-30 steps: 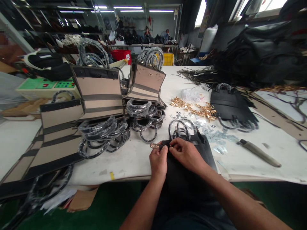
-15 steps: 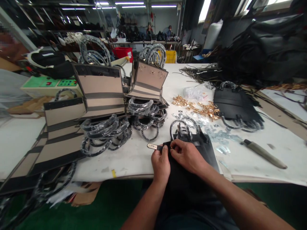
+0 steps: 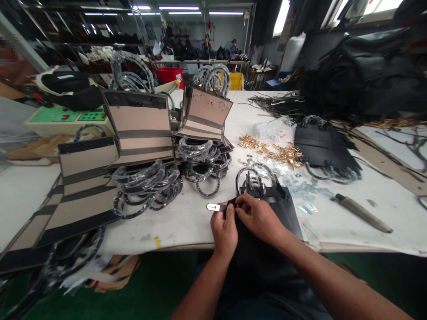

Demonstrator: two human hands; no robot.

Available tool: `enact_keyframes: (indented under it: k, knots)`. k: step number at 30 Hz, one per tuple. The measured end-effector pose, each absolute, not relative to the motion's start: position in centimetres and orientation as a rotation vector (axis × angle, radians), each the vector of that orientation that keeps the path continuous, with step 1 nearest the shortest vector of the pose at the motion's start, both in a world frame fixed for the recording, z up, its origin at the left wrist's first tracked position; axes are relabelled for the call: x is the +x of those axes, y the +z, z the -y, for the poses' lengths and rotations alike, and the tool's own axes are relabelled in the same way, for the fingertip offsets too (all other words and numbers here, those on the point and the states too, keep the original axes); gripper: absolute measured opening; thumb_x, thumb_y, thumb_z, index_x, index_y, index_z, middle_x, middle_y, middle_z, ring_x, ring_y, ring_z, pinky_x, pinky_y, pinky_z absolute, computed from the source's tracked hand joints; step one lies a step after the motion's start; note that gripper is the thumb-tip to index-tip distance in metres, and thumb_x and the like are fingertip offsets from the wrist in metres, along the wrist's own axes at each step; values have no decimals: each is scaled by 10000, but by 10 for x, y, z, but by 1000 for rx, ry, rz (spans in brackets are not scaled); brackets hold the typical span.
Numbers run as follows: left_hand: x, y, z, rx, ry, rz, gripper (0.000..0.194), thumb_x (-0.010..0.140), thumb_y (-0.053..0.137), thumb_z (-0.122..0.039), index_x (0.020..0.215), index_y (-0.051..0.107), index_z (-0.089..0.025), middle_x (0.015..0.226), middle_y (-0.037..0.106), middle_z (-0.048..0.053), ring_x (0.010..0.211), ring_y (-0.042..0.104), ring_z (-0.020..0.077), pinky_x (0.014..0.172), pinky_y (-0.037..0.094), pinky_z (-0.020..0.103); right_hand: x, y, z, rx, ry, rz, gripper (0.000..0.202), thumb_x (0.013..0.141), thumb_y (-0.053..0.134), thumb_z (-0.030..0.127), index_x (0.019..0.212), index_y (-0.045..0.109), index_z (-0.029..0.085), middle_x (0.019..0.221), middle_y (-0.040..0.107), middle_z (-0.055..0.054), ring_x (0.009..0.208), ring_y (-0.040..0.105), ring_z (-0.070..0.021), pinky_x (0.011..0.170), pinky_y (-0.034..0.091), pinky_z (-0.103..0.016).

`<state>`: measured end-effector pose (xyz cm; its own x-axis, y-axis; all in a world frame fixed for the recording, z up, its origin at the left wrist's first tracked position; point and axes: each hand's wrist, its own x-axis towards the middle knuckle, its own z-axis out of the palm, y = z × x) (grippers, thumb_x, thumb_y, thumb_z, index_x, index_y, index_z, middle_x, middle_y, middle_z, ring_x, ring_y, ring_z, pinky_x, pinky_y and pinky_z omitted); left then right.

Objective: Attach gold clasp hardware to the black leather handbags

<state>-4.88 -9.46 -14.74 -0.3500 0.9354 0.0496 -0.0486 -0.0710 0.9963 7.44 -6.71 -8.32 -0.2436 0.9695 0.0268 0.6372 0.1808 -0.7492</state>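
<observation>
A black handbag (image 3: 287, 206) with plastic-wrapped ring handles (image 3: 238, 180) lies at the table's front edge, partly under my hands. My left hand (image 3: 224, 231) is closed on a black strap, thumb on top. The strap's metal end plate (image 3: 213, 207) sticks out to the left, pale and slotted. My right hand (image 3: 258, 218) pinches at the strap's other side, close to the left thumb. A small gold glint shows at its fingertips, but what they grip there is mostly hidden.
Gold fittings (image 3: 288, 154) and small flat metal plates (image 3: 307, 191) lie scattered behind and right. A tool with a grey-green wrapped handle (image 3: 365, 213) rests at right. Another black bag (image 3: 323, 144) lies beyond. Open beige-lined bag panels (image 3: 138, 120) and wrapped handles crowd the left.
The strap's metal end plate has tilted slightly and now catches more light. Both hands keep nearly the same grip and place; the view has shifted a little.
</observation>
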Motion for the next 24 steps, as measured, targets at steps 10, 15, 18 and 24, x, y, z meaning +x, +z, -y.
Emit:
enact_keyframes:
  k: [10,15,18,24]
  knots:
    - [-53,-148,93,1018,1557,-1369,331,925,658,-502,969,744,-185,939,759,61,929,679,239,854,515,312,73,-81,68,-1465,838,1953,94,878,620,171,925,678,226,760,712,1,681,648,-155,639,419,-238]
    - [-51,-150,95,889,1553,-1324,353,915,670,-502,997,741,-166,951,767,61,945,684,237,866,523,317,80,-82,74,-1433,815,1984,98,868,615,179,931,674,226,710,696,14,638,639,-151,616,415,-239]
    - [-49,-149,94,824,1592,-1361,367,888,694,-513,960,745,-157,914,765,56,922,682,231,849,518,308,84,-89,79,-1355,864,1910,71,895,620,222,936,678,215,752,701,1,684,659,-160,664,469,-251]
    - [-47,-147,93,794,1614,-1362,360,867,707,-519,847,724,-159,786,717,21,799,642,198,758,500,282,84,-99,86,-1390,872,1749,190,897,655,318,1047,699,210,833,746,-29,727,693,-187,710,530,-292]
